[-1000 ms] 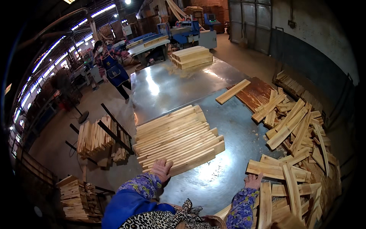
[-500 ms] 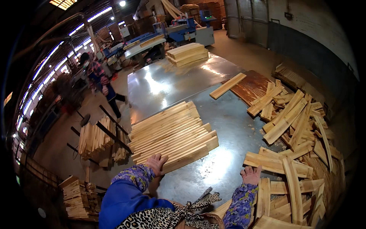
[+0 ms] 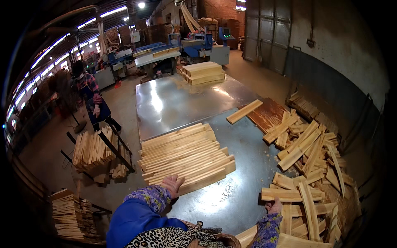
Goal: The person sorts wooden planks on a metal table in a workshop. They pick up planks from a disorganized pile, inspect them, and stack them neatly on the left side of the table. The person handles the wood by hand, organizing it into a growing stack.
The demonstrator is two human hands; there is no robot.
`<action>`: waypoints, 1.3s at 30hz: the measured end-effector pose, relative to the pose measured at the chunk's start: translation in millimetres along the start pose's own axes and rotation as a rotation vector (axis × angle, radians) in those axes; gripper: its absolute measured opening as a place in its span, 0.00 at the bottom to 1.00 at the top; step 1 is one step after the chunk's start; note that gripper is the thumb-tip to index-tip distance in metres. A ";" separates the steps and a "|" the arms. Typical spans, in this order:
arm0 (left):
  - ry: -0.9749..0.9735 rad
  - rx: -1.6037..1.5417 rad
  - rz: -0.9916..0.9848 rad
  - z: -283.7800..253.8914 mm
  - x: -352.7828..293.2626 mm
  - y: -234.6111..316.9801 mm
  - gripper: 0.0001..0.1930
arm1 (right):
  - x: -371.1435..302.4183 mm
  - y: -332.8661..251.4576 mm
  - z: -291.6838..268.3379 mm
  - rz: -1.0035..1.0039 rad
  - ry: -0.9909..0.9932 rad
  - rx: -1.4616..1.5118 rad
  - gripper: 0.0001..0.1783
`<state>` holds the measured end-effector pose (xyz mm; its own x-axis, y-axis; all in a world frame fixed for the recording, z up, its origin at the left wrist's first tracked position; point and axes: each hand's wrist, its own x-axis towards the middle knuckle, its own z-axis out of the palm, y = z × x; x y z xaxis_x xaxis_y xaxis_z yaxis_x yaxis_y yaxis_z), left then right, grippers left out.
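Observation:
My left hand (image 3: 173,184) rests with its fingers spread on the near corner of a row of wooden strips (image 3: 186,155). The strips are packed side by side on a metal-topped table (image 3: 231,190), their right ends uneven. At the right, my right hand (image 3: 273,205) is closed on the near left end of a pale wooden board (image 3: 291,194). A dark shadow shows under that end. Partly across the board lies a curved wooden piece (image 3: 309,211). Part of my right hand's grip is hidden by the hand itself.
A loose heap of boards (image 3: 306,142) covers the table's right side. One separate board (image 3: 245,111) lies beyond the row, and a squared wood stack (image 3: 202,72) sits at the far end. Racked strips (image 3: 93,151) stand left; a person (image 3: 93,97) is beyond them.
My right hand has gone from open beside the board to closed on its end. My left hand stays on the row. The view has shifted, and the person at the left appears nearer.

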<state>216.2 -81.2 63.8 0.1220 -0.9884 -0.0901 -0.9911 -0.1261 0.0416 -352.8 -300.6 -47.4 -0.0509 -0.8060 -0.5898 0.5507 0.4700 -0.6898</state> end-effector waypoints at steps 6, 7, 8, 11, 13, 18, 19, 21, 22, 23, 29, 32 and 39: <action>-0.021 -0.041 0.061 5.6 -12.9 -20.3 0.40 | -51.9 43.4 80.1 -0.226 0.200 0.253 0.19; -0.007 -0.036 0.081 3.9 -6.6 -16.4 0.40 | -53.1 61.5 72.0 -0.265 0.131 0.244 0.24; -0.065 -0.064 0.062 -2.8 -11.2 -17.9 0.39 | -70.8 85.2 87.7 -0.186 0.138 0.230 0.24; -0.109 -0.139 0.128 -12.2 -4.4 -23.3 0.37 | -124.4 164.8 121.1 -0.209 -0.038 0.224 0.21; -0.069 -0.128 0.130 -11.7 -0.3 -30.2 0.37 | -149.5 226.8 130.4 -0.058 -0.034 0.265 0.17; 0.148 -0.099 0.169 -19.7 -1.7 -32.4 0.39 | -243.5 270.0 198.9 0.037 -0.022 -0.713 0.25; 0.148 -0.129 0.200 -23.5 -4.8 -33.7 0.40 | -268.2 261.8 224.8 0.122 0.029 -0.999 0.30; 0.232 -0.068 0.264 -23.8 0.0 -25.3 0.32 | -253.1 311.2 228.4 0.276 0.124 -0.871 0.26; -0.030 -0.104 0.191 -30.1 13.2 -14.0 0.31 | -260.0 329.9 215.5 0.263 0.057 -0.796 0.24; -0.284 -0.111 0.085 -40.6 20.4 -8.0 0.30 | -267.7 352.7 202.9 0.258 -0.030 -0.732 0.22; 0.112 -0.305 0.356 3.9 43.1 2.2 0.37 | -268.4 371.6 288.8 -0.194 -0.323 -1.325 0.28; 0.155 -0.562 0.449 4.5 65.8 43.9 0.37 | -243.0 241.9 282.2 0.154 -0.601 -1.167 0.31; 0.103 -0.626 0.808 17.3 227.6 313.5 0.33 | -23.1 129.0 39.2 -0.571 0.304 -0.369 0.18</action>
<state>-67.7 -344.2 39.1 -0.5363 -0.7965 0.2792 -0.5779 0.5876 0.5663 -247.9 -235.5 -106.4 -0.5032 -0.8510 -0.1502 0.0566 0.1410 -0.9884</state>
